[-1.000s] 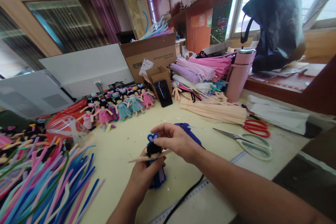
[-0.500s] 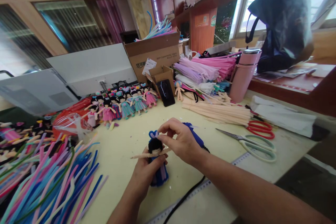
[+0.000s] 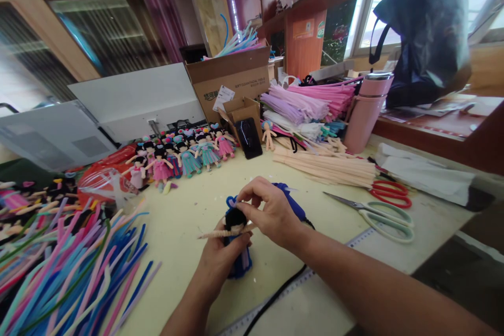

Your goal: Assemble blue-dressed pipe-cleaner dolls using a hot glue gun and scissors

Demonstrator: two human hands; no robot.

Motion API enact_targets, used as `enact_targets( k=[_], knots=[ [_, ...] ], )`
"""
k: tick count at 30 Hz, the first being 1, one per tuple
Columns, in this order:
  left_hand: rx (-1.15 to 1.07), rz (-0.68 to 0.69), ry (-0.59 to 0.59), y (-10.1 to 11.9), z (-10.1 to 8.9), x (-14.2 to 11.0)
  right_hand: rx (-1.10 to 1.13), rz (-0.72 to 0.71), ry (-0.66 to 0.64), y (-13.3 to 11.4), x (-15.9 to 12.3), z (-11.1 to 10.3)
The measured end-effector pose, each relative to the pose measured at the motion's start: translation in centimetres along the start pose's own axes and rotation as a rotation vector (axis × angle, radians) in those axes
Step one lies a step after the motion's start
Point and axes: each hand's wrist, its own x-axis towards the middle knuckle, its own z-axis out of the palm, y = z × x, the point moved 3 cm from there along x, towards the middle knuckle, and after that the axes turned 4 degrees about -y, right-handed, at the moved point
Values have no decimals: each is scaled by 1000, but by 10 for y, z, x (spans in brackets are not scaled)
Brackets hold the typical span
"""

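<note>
A pipe-cleaner doll (image 3: 240, 262) with black hair, pale outstretched arms and a dark blue and lilac dress stands upright in front of me. My left hand (image 3: 218, 262) is closed around its body, thumb across the chest. On top of its head is a small blue and lilac heart-shaped piece (image 3: 231, 201). My right hand (image 3: 270, 215) pinches this piece at the hair; the fingertips partly hide it. Just behind my right hand lies a blue glue gun (image 3: 290, 200), half covered, with its black cord running toward me.
Green-handled scissors (image 3: 388, 220) and red-handled scissors (image 3: 389, 194) lie right. Loose pipe cleaners (image 3: 79, 273) spread left. Finished dolls (image 3: 189, 155) line the back beside a phone (image 3: 249, 138). Beige bundles (image 3: 326, 165), a pink bottle (image 3: 366, 115) and a ruler (image 3: 311, 275) are there too.
The doll's head has tipped slightly toward my right hand, and the heart-shaped piece has shifted a little right. Both hands keep their grip, nearly in place.
</note>
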Motion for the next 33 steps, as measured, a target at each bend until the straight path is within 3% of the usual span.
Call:
enact_targets(
  k=[8,22,33],
  knots=[
    [7,-12,7,3,1,-2,-40,-112,-27,-4,-3,-1],
    [4,11,9,5,1,-2,-87,-174,-39,-3,-4,2],
    [15,40,7,5,2,-3,-94,-138,-14,-4,-3,-1]
  ],
)
